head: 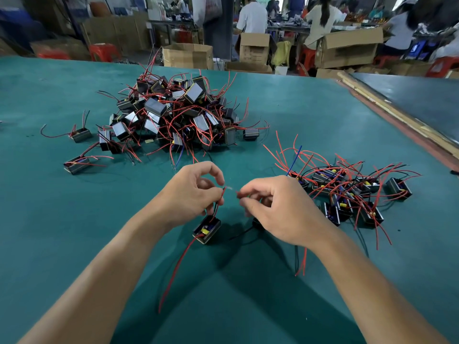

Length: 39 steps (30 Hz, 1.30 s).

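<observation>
A small black box module [206, 230] with a yellow part inside hangs just above the green table [74, 219] below my left hand [191, 194]. My left hand pinches a red wire [221, 196] that rises from this module. My right hand [275, 207] pinches another red wire end [239, 194] close to the left fingertips. A second black module [257, 223] is mostly hidden under my right hand. A long red lead [177, 266] trails from the first module toward me.
A big heap of black modules with red wires [178, 115] lies at the table's middle back. A smaller spread group of modules [347, 192] lies to the right. Stray modules [75, 165] sit at left. Cardboard boxes [187, 55] and seated people are beyond the table.
</observation>
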### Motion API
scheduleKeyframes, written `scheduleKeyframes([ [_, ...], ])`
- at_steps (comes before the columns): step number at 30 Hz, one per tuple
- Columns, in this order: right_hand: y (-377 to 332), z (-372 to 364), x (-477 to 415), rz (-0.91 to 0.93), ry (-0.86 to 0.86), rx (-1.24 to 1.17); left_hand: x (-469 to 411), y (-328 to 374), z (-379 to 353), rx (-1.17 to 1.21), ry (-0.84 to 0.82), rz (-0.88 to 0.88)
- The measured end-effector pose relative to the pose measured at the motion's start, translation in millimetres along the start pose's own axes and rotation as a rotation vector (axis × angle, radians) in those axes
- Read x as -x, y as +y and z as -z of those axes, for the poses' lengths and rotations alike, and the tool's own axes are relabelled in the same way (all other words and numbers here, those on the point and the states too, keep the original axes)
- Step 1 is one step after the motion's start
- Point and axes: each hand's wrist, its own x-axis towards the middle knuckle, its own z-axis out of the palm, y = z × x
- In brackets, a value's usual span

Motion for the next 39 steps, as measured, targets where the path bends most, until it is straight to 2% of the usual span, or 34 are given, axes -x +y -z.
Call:
scheduleKeyframes([
  [8,-1.4,-0.9,-1.9,-0.052,0.067,-0.065,1.3,-0.1,0.0,-0.061,-0.053,-0.015],
  [11,-2.1,-1.3,-2.7,-0.076,0.088,-0.099,2.0,1.0,0.6,-0.101,-0.024,-0.034],
  [14,-1.8,0.6,-4.4,-0.142,0.193,-0.179,3.2,0.0,1.2,-0.166,0.014,-0.053],
  [17,-0.2,3.2,-6.6,-0.216,0.301,-0.316,1.7,-3.0,1.4,-0.317,0.131,-0.097],
  [19,1.1,4.0,-7.9,-0.228,0.348,-0.338,1.9,-2.8,2.3,-0.412,0.183,-0.143],
  [22,2.7,3.2,-7.9,-0.219,0.390,-0.327,2.8,-2.2,5.2,-0.425,0.175,-0.210],
  [26,4.8,2.6,-8.0,-0.218,0.376,-0.315,4.7,-1.2,5.5,-0.414,0.124,-0.207],
  [31,2.3,-1.2,-7.9,-0.211,0.274,-0.268,4.6,-1.8,3.1,-0.441,0.077,-0.191],
  [36,1.0,-3.3,-5.5,-0.093,0.206,-0.110,4.7,-3.2,0.8,-0.383,0.038,-0.171],
  [39,0.7,-4.2,-5.2,-0.067,0.209,-0.097,4.7,-0.7,0.7,-0.294,0.015,-0.175],
])
